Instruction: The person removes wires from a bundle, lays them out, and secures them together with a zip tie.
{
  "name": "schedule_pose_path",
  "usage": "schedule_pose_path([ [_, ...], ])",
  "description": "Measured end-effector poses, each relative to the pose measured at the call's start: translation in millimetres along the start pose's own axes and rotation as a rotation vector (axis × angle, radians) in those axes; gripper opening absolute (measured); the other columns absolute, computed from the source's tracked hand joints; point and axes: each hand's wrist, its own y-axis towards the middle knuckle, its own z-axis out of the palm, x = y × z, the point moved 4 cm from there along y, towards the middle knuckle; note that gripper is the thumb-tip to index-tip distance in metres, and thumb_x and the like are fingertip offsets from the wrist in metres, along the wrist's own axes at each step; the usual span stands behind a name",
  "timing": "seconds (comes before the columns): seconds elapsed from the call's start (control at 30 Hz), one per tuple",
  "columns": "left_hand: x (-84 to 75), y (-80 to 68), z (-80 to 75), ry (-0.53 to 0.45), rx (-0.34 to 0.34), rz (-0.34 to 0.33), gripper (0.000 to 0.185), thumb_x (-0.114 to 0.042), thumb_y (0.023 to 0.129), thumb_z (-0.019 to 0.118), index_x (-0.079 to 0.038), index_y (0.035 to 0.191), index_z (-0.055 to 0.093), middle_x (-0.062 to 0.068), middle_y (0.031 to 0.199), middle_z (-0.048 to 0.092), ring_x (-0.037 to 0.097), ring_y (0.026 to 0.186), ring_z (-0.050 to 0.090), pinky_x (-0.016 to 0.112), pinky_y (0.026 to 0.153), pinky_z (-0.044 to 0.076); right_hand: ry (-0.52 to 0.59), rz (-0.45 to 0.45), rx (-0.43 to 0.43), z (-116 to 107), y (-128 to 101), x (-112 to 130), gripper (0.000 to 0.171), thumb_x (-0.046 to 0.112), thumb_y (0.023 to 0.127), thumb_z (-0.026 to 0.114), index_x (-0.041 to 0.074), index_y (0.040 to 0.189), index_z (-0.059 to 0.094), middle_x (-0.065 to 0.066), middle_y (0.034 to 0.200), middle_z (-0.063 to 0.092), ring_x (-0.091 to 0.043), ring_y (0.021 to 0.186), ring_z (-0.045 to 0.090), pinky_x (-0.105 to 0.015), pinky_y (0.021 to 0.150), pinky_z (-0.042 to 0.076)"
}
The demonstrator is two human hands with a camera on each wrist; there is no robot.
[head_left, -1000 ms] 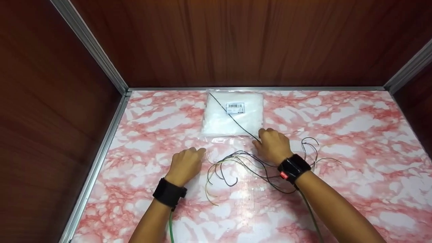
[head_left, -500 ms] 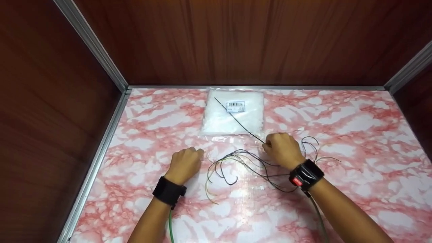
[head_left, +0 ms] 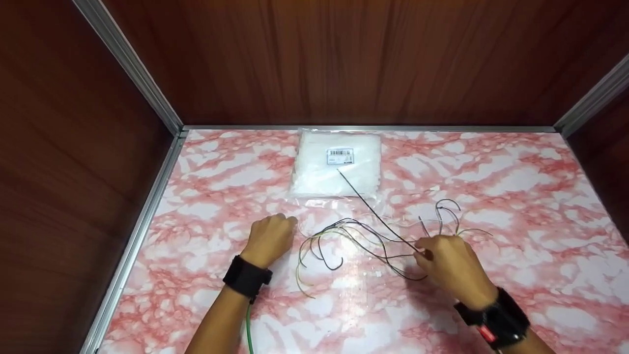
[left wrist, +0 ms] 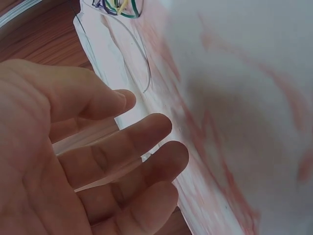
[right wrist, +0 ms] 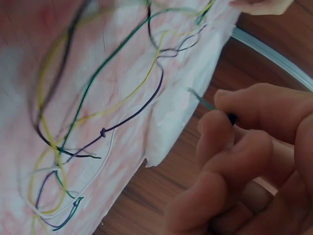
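My right hand pinches a thin, straight, dark stick-like piece between thumb and forefinger; whether it is stiff wire or a rod I cannot tell. Its far end reaches over the clear bag. In the right wrist view, a short grey-green tip shows beyond the fingertips. Under and beside that hand lie loose cords, dark, yellow, green and white, with a small knot in the purple one. My left hand is at the left of the cords, fingers loosely bent, holding nothing; a white cord lies near its fingertips.
A clear plastic bag with white contents and a barcode label lies at the back. The pink marbled table is bounded by dark wood panels with metal edging. Small white scraps lie on it.
My right hand has moved right and towards me, drawing the dark stick-like piece back over the bag and cords. The left hand has stayed in place.
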Motion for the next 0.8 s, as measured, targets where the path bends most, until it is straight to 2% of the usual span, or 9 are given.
schedule_pose_path([
  [0.07, -0.9, 0.4, 0.3, 0.009, -0.008, 0.001, 0.015, -0.004, 0.082, 0.062, -0.010, 0.069, 0.056, 0.004, 0.061, 0.047, 0.025, 0.050, 0.054, 0.040, 0.039, 0.041, 0.010, -0.006, 0.009, -3.4, -12.7, 2.1, 0.011, 0.006, 0.075, 0.078, 0.015, 0.081, 0.074, 0.009, 0.069, 0.062, -0.004, 0.059, 0.053, -0.024, 0.052, 0.045],
  [0.2, -2.8, 1.1, 1.3, 0.016, -0.010, 0.002, 0.018, -0.005, 0.085, 0.059, -0.010, 0.068, 0.055, 0.004, 0.060, 0.045, 0.025, 0.048, 0.052, 0.040, 0.038, 0.040, 0.035, -0.041, -0.001, -8.3, -35.4, 9.9, 0.015, 0.007, 0.073, 0.081, 0.020, 0.079, 0.073, 0.012, 0.071, 0.061, 0.000, 0.060, 0.053, -0.021, 0.053, 0.046],
  [0.33, -5.3, 1.6, 2.1, 0.000, -0.004, 0.008, 0.020, -0.006, 0.087, 0.058, -0.010, 0.068, 0.056, 0.004, 0.060, 0.046, 0.024, 0.049, 0.052, 0.040, 0.039, 0.041, 0.049, -0.082, -0.015, -12.3, -53.2, 20.5, 0.022, 0.005, 0.071, 0.082, 0.024, 0.074, 0.071, 0.019, 0.066, 0.052, 0.004, 0.057, 0.046, -0.018, 0.050, 0.041],
  [0.5, -6.1, 0.0, 2.8, -0.010, -0.006, 0.012, 0.022, -0.005, 0.086, 0.058, -0.011, 0.065, 0.054, 0.003, 0.058, 0.045, 0.023, 0.047, 0.050, 0.039, 0.037, 0.039, 0.091, -0.153, -0.023, -20.9, -72.3, 31.9, 0.028, -0.001, 0.067, 0.079, 0.024, 0.076, 0.069, 0.023, 0.066, 0.050, 0.005, 0.057, 0.043, -0.015, 0.051, 0.037],
  [0.6, -5.6, -0.9, 3.4, -0.003, -0.006, 0.010, 0.025, -0.003, 0.085, 0.056, -0.012, 0.062, 0.051, 0.002, 0.058, 0.043, 0.022, 0.047, 0.050, 0.039, 0.036, 0.038, 0.142, -0.167, -0.001, -28.5, -83.7, 37.1, 0.030, -0.001, 0.067, 0.080, 0.024, 0.081, 0.072, 0.024, 0.069, 0.050, 0.006, 0.057, 0.044, -0.012, 0.051, 0.036],
  [0.8, -5.0, -0.6, 2.6, 0.014, -0.009, 0.012, 0.023, -0.002, 0.083, 0.057, -0.011, 0.063, 0.050, 0.003, 0.059, 0.045, 0.025, 0.048, 0.052, 0.041, 0.037, 0.038, 0.223, -0.204, 0.079, -39.8, -102.9, 47.2, 0.030, 0.002, 0.068, 0.080, 0.028, 0.080, 0.070, 0.025, 0.068, 0.042, 0.009, 0.056, 0.039, -0.009, 0.047, 0.032],
])
